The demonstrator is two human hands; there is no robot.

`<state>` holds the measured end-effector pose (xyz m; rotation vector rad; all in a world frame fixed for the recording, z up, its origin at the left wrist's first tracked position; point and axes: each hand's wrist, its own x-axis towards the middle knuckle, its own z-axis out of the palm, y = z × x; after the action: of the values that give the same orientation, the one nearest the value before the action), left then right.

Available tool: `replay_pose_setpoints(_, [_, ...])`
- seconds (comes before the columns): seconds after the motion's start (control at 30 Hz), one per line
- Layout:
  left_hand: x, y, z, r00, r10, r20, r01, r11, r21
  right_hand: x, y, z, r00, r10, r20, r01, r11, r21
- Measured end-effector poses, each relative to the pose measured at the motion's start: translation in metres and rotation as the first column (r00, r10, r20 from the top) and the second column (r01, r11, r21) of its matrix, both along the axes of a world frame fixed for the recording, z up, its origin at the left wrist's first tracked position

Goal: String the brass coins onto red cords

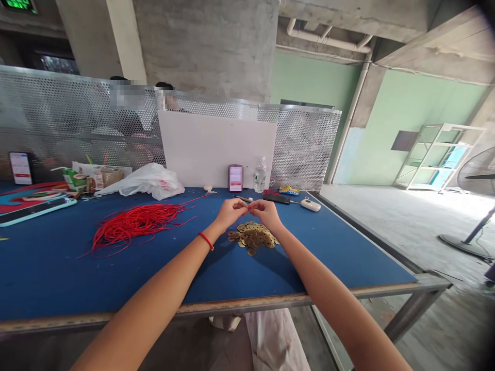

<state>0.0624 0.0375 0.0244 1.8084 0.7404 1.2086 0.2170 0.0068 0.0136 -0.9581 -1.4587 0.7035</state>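
My left hand point(229, 214) and my right hand point(268, 212) meet fingertip to fingertip above the table. Both are closed in a pinch on a small bit of red cord point(249, 208), mostly hidden by the fingers. Just below and nearer to me lies a heap of brass-coloured coins point(255, 238), some showing holes in the middle. A red braided bracelet point(206, 241) circles my left wrist. Off to the left, a loose bundle of long red cords point(135, 222) is spread over the blue tabletop point(162, 278).
Along the back stand a phone point(235, 178), a water bottle point(260, 175) and a white board point(216, 147). A plastic bag point(150, 180) and a drink carton point(73, 179) sit back left. Behind my right hand lie a dark case point(276, 199) and a white fob-like object point(310, 205).
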Motion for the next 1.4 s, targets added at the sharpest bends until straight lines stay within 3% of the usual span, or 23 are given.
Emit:
replay_pose_setpoints(0.17, [0.0,0.004,-0.006,0.992,0.091,-0.088,-0.089,0.996,0.022,-0.002,-0.005,0.003,0.948,-0.181,0.262,0.17,0.983,0.062])
replay_pose_setpoints(0.3, [-0.001,0.003,-0.005,0.986,0.115,-0.124,-0.113,0.993,0.022,-0.004,-0.01,0.004,0.901,-0.206,0.381,0.18,0.978,0.104])
replay_pose_setpoints(0.4, [-0.001,-0.001,-0.003,0.993,0.035,-0.11,-0.045,0.994,-0.096,-0.004,-0.009,0.004,0.931,-0.152,0.332,0.138,0.988,0.066])
replay_pose_setpoints(0.53, [-0.003,-0.007,0.001,0.994,-0.086,-0.062,0.064,0.955,-0.291,-0.002,-0.006,0.004,0.971,-0.077,0.228,0.068,0.997,0.044])
replay_pose_setpoints(0.73, [-0.006,-0.011,0.009,0.992,-0.127,-0.001,0.116,0.911,-0.395,-0.002,-0.006,0.007,0.989,0.129,0.069,-0.132,0.99,0.044])
replay_pose_setpoints(0.93, [-0.005,-0.006,0.004,0.997,-0.065,-0.04,0.053,0.965,-0.256,-0.005,-0.004,0.002,0.971,0.231,0.055,-0.229,0.973,-0.04])
replay_pose_setpoints(1.07, [-0.004,0.0,-0.002,0.979,0.066,-0.192,-0.069,0.998,-0.012,-0.007,-0.003,-0.002,0.969,0.236,0.079,-0.23,0.97,-0.075])
replay_pose_setpoints(1.17, [-0.005,0.004,-0.002,0.95,0.196,-0.242,-0.161,0.974,0.158,-0.008,-0.004,-0.001,0.964,0.257,0.07,-0.249,0.963,-0.107])
replay_pose_setpoints(1.23, [-0.006,0.003,-0.001,0.958,0.193,-0.214,-0.166,0.977,0.136,-0.008,-0.005,0.0,0.965,0.255,0.06,-0.247,0.962,-0.118])
replay_pose_setpoints(1.4, [-0.004,-0.007,0.006,0.997,0.065,-0.04,-0.07,0.991,-0.117,-0.005,-0.004,0.0,0.977,0.155,0.147,-0.145,0.987,-0.075])
